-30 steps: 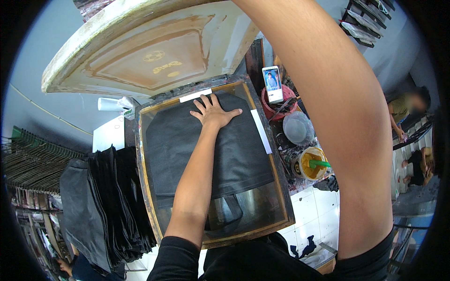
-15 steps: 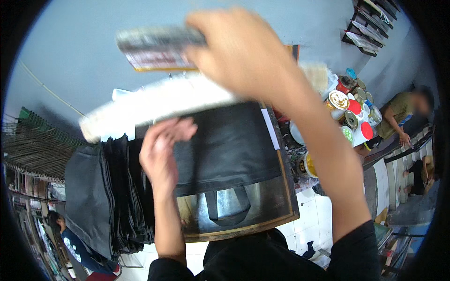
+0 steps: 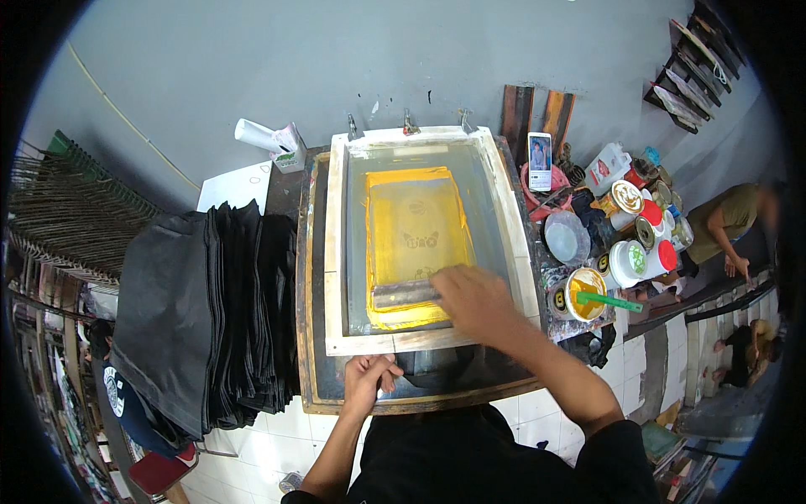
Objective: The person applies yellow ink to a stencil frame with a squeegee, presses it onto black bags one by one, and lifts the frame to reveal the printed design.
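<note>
A white-edged printing screen (image 3: 334, 244) lies flat over the dark table board, a yellow ink rectangle (image 3: 411, 202) spread on its mesh with a faint dark design in the middle. My right hand (image 3: 474, 302) grips a squeegee (image 3: 403, 293), whose long edge rests across the lower part of the yellow ink. Just below the screen's near left edge is my left hand (image 3: 369, 380), its fingers curled in; what they hold, if anything, cannot be made out. Part of a black bag (image 3: 428, 363) shows under the near edge of the screen.
A thick stack of black bags (image 3: 168, 311) hangs at the left. On the right stand an ink tub (image 3: 585, 294) with a green spatula (image 3: 613, 302), a clear bowl (image 3: 567, 238), several paint cans and a propped phone (image 3: 540, 160). Another person (image 3: 726, 223) is at far right.
The screen has come down flat over the black bag. My right hand has brought the squeegee down from the upper left onto the yellow ink. My left hand has moved nearer, its fingers now curled.
</note>
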`<action>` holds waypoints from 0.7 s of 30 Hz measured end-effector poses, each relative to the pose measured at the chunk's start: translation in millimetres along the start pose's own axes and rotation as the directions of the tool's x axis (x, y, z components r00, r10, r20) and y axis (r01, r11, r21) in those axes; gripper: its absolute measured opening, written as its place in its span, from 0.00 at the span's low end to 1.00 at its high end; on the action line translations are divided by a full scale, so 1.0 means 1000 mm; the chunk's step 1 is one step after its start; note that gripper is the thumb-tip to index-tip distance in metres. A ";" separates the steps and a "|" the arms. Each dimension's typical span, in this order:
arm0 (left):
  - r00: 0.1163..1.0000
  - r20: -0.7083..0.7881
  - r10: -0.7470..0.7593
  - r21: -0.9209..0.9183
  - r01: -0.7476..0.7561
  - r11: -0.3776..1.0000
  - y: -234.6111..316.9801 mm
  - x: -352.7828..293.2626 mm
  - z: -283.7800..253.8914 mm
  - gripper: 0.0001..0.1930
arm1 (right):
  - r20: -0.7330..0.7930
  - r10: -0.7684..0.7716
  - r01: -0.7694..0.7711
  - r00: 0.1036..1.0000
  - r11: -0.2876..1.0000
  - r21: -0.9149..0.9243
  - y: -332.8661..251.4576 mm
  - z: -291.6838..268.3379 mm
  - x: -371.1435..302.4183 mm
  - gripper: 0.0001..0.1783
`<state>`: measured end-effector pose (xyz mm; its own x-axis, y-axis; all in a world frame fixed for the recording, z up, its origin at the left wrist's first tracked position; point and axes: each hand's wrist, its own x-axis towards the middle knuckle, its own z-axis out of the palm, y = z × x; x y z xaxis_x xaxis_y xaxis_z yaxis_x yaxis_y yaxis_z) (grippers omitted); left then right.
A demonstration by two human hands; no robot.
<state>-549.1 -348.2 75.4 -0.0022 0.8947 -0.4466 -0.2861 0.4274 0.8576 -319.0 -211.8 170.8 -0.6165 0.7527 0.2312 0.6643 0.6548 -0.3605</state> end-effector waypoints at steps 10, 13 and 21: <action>1.000 0.029 -0.008 0.016 0.008 1.000 -0.003 0.002 -0.004 0.08 | 0.088 -0.133 0.143 0.987 0.983 -0.113 -0.008 -0.009 -0.012 0.11; 1.000 0.023 0.005 -0.012 -0.005 1.000 -0.003 0.000 -0.005 0.09 | 0.059 -0.121 0.129 0.991 0.981 -0.147 0.020 0.003 0.033 0.14; 0.958 0.153 -0.244 -0.220 0.274 0.936 0.010 0.003 -0.022 0.18 | 0.196 0.124 -0.090 0.973 0.981 -0.171 0.123 -0.011 0.188 0.19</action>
<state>-573.2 -344.6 77.0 0.2147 0.7723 -0.5978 -0.4790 0.6167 0.6247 -348.9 10.6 180.1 -0.6003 0.7998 0.0029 0.7798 0.5861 -0.2199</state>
